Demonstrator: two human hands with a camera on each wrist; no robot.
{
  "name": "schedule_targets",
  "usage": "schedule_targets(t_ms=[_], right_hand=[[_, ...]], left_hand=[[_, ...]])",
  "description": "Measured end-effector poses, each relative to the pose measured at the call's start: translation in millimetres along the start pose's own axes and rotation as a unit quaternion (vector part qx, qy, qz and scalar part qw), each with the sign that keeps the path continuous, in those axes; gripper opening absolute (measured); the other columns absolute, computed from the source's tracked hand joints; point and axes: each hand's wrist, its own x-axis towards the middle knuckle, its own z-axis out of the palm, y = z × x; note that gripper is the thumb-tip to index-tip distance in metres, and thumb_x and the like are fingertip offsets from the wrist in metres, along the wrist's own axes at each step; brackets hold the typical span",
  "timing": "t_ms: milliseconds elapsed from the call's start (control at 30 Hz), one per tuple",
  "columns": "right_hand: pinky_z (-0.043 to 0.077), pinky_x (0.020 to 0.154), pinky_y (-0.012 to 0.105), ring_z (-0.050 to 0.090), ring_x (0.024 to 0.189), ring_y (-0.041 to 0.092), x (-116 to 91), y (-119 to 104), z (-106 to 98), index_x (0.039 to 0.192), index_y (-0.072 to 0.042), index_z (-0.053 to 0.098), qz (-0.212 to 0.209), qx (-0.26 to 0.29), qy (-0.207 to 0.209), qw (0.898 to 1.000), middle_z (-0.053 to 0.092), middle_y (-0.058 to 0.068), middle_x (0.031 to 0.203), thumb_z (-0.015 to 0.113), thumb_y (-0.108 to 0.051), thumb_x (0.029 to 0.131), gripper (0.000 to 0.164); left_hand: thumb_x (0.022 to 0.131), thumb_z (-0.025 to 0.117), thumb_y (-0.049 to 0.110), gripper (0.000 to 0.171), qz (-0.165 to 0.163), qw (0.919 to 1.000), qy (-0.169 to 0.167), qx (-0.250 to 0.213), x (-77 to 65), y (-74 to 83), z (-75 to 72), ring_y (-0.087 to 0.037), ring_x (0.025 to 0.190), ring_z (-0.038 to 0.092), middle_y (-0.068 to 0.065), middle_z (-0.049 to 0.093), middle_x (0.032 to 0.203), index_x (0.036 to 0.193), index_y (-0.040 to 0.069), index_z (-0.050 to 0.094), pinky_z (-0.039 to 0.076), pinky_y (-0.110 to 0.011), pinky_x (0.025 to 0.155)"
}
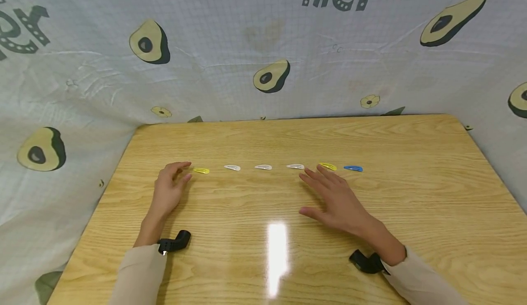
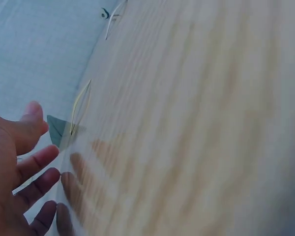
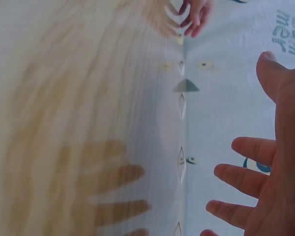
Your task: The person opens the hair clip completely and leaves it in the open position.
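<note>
Several snap hair clips lie in a row across the wooden table. At the left end is a yellow hair clip [image 1: 201, 171], followed by three white hair clips [image 1: 263, 167], another yellow hair clip [image 1: 328, 166] and a blue hair clip [image 1: 353, 168]. My left hand [image 1: 169, 187] is just left of the first yellow clip, fingers loosely bent with nothing between them. Fingers spread, my right hand [image 1: 338, 200] hovers in front of the right half of the row, its fingertips overlapping the second yellow clip in the head view. The right wrist view shows the right hand [image 3: 280, 162] holding nothing.
The wooden table [image 1: 230, 259] has a bright light reflection near its front. A pale cloth [image 1: 214, 35] printed with avocados hangs behind and at the sides. Each wrist wears a black camera, one on the left [image 1: 176, 242] and one on the right [image 1: 366, 263].
</note>
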Motion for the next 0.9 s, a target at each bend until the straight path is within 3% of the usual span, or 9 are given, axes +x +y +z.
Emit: schedule_targets(t_ms=[167,367,600,900], right_hand=[[0.030,0.098,0.059,0.035,0.134,0.033,6.4,-5.1,5.1,0.142,-0.013,0.046,0.004,0.024,-0.005,1.000,0.046,0.006,0.143,0.061,-0.054,0.088,0.069],[0.041,0.094,0.049,0.049,0.121,0.023,15.1,-15.7,8.6,0.141,-0.015,0.048,0.016,0.074,-0.028,0.997,0.054,0.004,0.132,0.062,-0.051,0.089,0.065],[0.042,0.095,0.044,0.050,0.121,0.019,25.3,-26.9,12.8,0.141,-0.018,0.048,0.023,0.094,-0.063,0.993,0.055,0.000,0.132,0.058,-0.053,0.091,0.062],[0.042,0.096,0.042,0.050,0.121,0.018,43.1,-39.0,19.1,0.140,-0.018,0.050,0.011,0.105,-0.078,0.991,0.055,0.000,0.132,0.055,-0.054,0.092,0.061]], left_hand=[[0.087,0.066,-0.003,0.023,0.003,0.9999,0.006,0.012,8.1,-7.1,1.0,-0.035,0.098,0.049,-0.024,0.058,0.109,0.109,-0.006,0.064,0.033,-0.045,0.087],[0.089,0.064,0.000,0.018,-0.009,0.9993,-0.023,0.029,16.4,-10.4,0.2,-0.029,0.090,0.048,-0.021,0.057,0.104,0.107,-0.006,0.064,0.036,-0.037,0.080],[0.091,0.064,0.005,0.015,-0.049,0.9964,-0.051,0.046,24.9,-8.8,-0.7,-0.025,0.083,0.047,-0.017,0.056,0.097,0.103,-0.004,0.065,0.037,-0.034,0.074],[0.089,0.068,0.006,0.013,-0.048,0.9952,-0.064,0.056,31.8,-10.4,-1.0,-0.023,0.073,0.043,-0.013,0.053,0.087,0.097,-0.004,0.066,0.034,-0.034,0.068]])
